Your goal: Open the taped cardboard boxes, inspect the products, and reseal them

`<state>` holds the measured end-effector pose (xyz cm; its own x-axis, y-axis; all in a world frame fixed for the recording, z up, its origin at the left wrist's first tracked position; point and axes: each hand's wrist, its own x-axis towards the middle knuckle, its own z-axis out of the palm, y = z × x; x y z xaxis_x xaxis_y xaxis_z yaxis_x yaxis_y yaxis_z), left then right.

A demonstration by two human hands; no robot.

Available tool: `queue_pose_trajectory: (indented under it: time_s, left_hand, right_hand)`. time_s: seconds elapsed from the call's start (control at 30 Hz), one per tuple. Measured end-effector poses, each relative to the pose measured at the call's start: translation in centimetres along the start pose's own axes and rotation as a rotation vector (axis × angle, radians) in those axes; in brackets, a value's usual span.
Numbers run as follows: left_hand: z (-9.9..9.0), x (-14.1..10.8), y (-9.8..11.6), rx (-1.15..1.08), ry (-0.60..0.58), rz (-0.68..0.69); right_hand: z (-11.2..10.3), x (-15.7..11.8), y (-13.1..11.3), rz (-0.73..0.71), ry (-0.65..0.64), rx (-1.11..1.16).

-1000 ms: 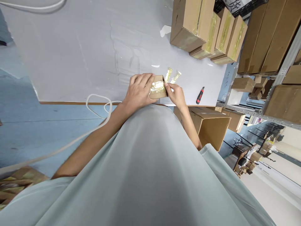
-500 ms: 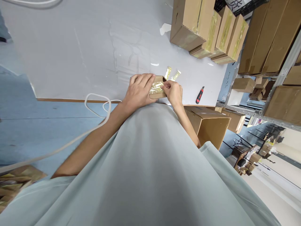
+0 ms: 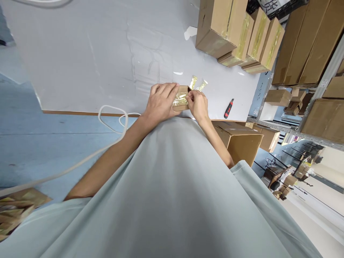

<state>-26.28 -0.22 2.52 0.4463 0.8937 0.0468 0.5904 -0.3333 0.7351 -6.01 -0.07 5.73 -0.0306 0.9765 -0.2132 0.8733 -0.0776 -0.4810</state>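
A small cardboard box (image 3: 181,107) with shiny clear yellowish packing tape (image 3: 180,98) across its top lies at the table's near edge, close to my body. My left hand (image 3: 160,100) grips the box from the left, its fingers over the far side. At the box's right end, thumb and fingertips of my right hand (image 3: 198,104) pinch the end of the tape; the exact hold is partly hidden. A dark gap shows at the box's far right corner. Two crumpled strips of tape (image 3: 202,85) lie just beyond the right hand.
On the grey-topped table (image 3: 107,53), a red and black utility knife (image 3: 229,108) lies to the right. Several taped cardboard boxes (image 3: 217,27) stand at the far right. An open carton (image 3: 244,147) sits below the table edge. A white cable (image 3: 88,157) loops past my left arm.
Both hands stay on the small box, with the right fingertips still at its taped right end. The view has shifted slightly; otherwise little differs.
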Motion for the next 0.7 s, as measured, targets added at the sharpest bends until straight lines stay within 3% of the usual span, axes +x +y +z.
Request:
queue_pose_trajectory:
  time_s: [0.1,0.27,0.47,0.7]
  left_hand:
    - [-0.3,0.0,-0.1,0.045,-0.011,0.005]
    - [-0.1,-0.8,-0.1,-0.005,-0.010,0.011]
    - [0.8,-1.0,-0.2,-0.029,0.003,0.037]
    - [1.4,-0.7,0.0,-0.037,0.010,0.027]
  right_hand:
    - [1.4,-1.5,-0.2,-0.136,0.073,-0.104]
    - [2.4,-4.0,0.8,-0.276,0.047,-0.084]
    - [1.7,-3.1,1.4,-0.065,0.046,0.134]
    - [1.3,-1.3,0.4,-0.041,0.001,-0.008]
